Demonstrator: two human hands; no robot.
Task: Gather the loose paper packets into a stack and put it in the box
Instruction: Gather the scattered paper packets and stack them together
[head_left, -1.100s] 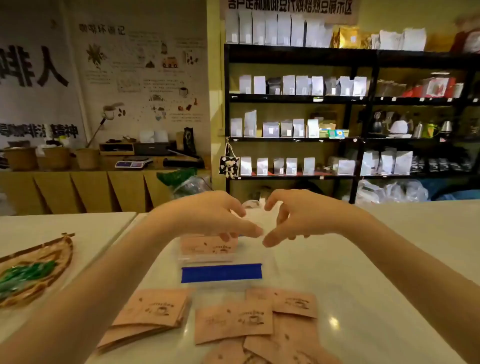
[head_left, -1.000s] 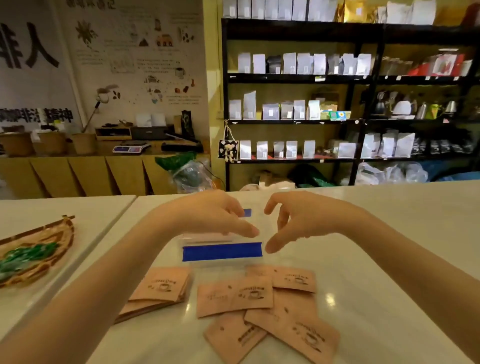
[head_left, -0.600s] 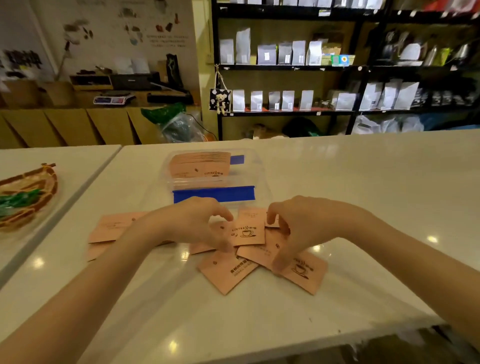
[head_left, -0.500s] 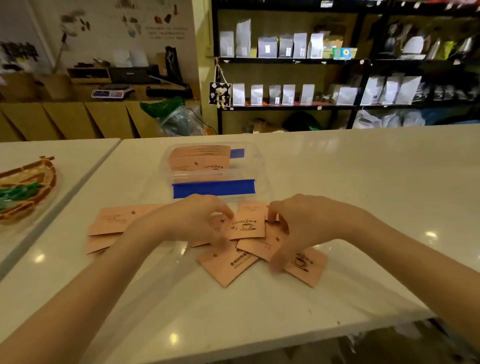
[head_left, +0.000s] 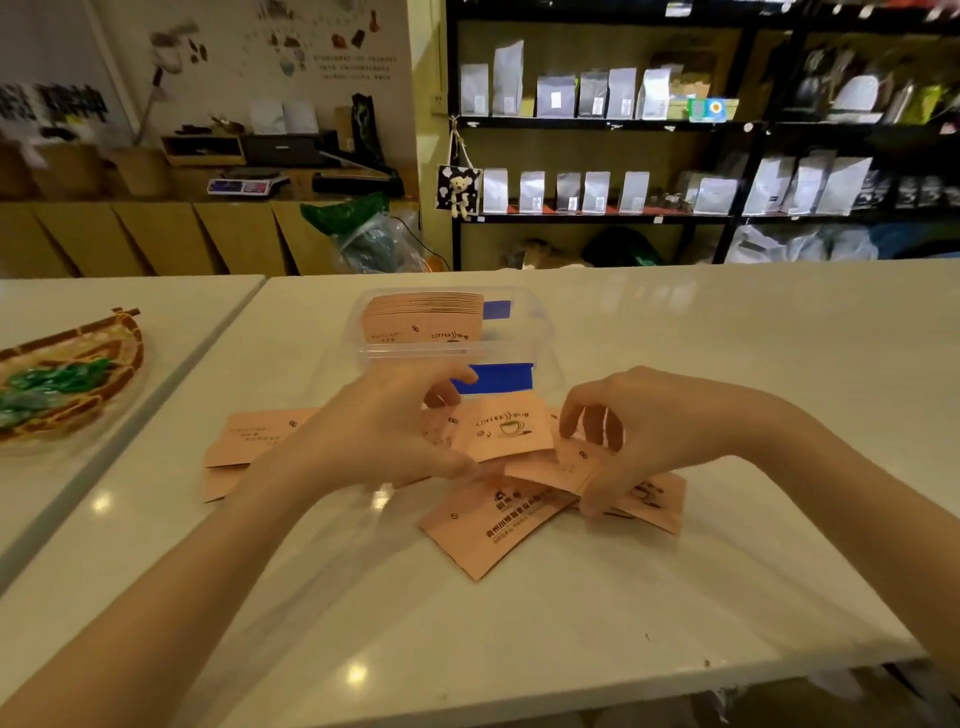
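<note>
Gathering step: left hand (head_left: 384, 436) pinches one packet (head_left: 506, 428), right hand (head_left: 654, 431) pinches another (head_left: 558, 467) mid-table (box (head_left: 540, 332) already half-filled); next, square up the scattered ones.

Loose packets (head_left: 501, 428) — salmon-pink paper printed in dark brown with a coffee-cup motif and lettering. Box (head_left: 540, 332) — clear plastic with blue strips; the stack inside (head_left: 422, 318) is the same pink. Table (head_left: 675, 338) — glossy white. Basket (head_left: 72, 379) — woven brown, holding green pieces.
</note>
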